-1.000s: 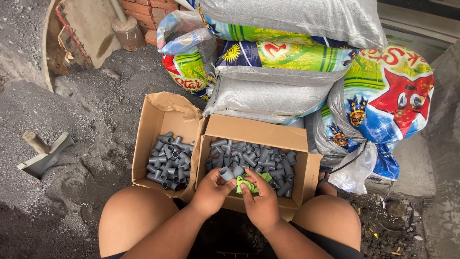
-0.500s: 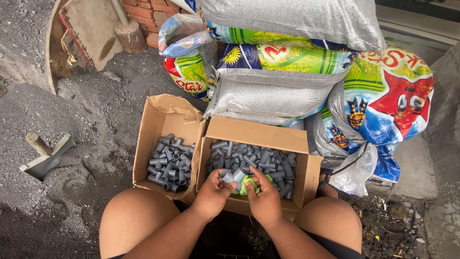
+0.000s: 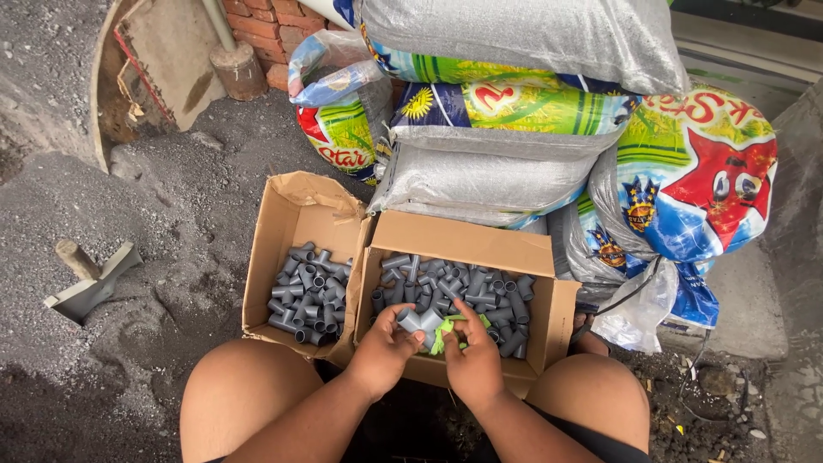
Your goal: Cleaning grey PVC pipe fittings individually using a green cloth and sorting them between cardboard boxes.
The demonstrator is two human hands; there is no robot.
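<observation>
Left hand (image 3: 387, 343) has lifted a grey fitting (image 3: 413, 321) — fingers gripping; right hand (image 3: 470, 356) pinches green strip (image 3: 446, 332) — over right carton (image 3: 549, 304)

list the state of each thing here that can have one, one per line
left box: open, flaps up, partly filled with grey pipe fittings
right box: open, holds grey pipe fittings
left hand: closed on a grey fitting
right hand: over the right box, fingers on a green band
sacks: full, stacked behind the boxes
trowel: lying on the gravel, unused
</observation>
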